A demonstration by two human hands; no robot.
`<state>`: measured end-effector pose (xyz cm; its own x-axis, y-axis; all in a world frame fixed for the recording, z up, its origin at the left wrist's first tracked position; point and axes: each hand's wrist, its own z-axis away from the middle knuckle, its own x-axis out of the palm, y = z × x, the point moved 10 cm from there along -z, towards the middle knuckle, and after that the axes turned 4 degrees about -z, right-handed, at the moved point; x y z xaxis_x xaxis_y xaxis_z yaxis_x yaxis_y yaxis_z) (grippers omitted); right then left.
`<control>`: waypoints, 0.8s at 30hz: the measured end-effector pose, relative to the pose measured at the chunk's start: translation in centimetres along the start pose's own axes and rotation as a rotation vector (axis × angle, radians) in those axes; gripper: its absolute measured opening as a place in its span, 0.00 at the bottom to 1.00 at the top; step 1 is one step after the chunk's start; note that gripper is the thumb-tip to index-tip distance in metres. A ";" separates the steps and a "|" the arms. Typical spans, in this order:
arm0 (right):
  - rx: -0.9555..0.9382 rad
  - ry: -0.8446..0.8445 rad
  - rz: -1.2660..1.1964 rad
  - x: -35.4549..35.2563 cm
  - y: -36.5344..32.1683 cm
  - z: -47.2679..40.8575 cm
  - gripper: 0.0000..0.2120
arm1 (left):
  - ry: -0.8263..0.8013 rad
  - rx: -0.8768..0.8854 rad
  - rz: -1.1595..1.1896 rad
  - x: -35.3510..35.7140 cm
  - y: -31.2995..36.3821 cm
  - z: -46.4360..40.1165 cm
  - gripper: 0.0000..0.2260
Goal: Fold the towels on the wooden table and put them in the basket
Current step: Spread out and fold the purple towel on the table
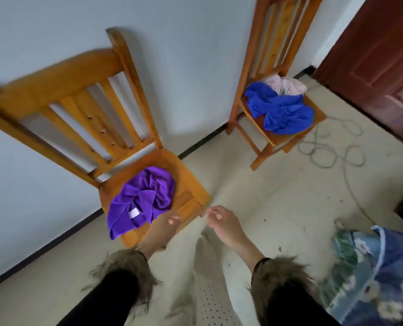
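Note:
A crumpled purple towel (142,199) with a white label lies on the seat of the near wooden chair (188,196). On the far chair (269,135) a crumpled blue towel (280,109) lies in front of a pink cloth (285,85). My left hand (164,228) hovers by the near chair's front edge, right of the purple towel, fingers loosely curled and holding nothing. A little to its right, over the floor, my right hand (224,223) hangs the same way, also holding nothing. No basket or table is in view.
A grey cable (329,151) coils on the floor right of the far chair. A dark red door (379,60) stands at the right. A blue flowered fabric (383,274) lies at the lower right. White walls run behind both chairs.

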<state>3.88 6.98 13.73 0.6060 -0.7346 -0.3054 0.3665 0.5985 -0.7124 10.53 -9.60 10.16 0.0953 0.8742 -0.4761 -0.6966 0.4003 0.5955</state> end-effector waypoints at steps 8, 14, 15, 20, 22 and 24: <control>-0.022 -0.230 0.256 6.1 -2.2 -15.7 0.13 | 0.203 -0.260 -0.012 -4.1 -8.1 -11.4 0.14; -0.080 -0.342 0.371 13.2 -0.6 -23.4 0.12 | 0.392 -0.498 -0.004 -5.6 -17.5 -16.3 0.23; -0.084 -0.348 0.368 14.2 -0.3 -24.4 0.12 | 0.420 -0.535 0.031 -5.8 -19.0 -17.1 0.23; -0.060 -0.309 0.283 17.6 1.6 -27.6 0.12 | 0.468 -0.521 0.060 -6.8 -23.0 -21.9 0.16; -0.059 -0.286 0.279 17.9 1.8 -27.9 0.11 | 0.531 -0.468 0.068 -7.9 -22.6 -22.6 0.10; -0.074 -0.261 0.303 17.9 1.3 -27.7 0.11 | 0.593 -0.455 0.147 -9.1 -21.9 -21.9 0.07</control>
<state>-4.39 -14.29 -10.16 0.8412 -0.4166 -0.3446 0.0976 0.7439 -0.6611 9.34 -32.33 -12.72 -0.3299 0.5641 -0.7569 -0.9093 0.0255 0.4153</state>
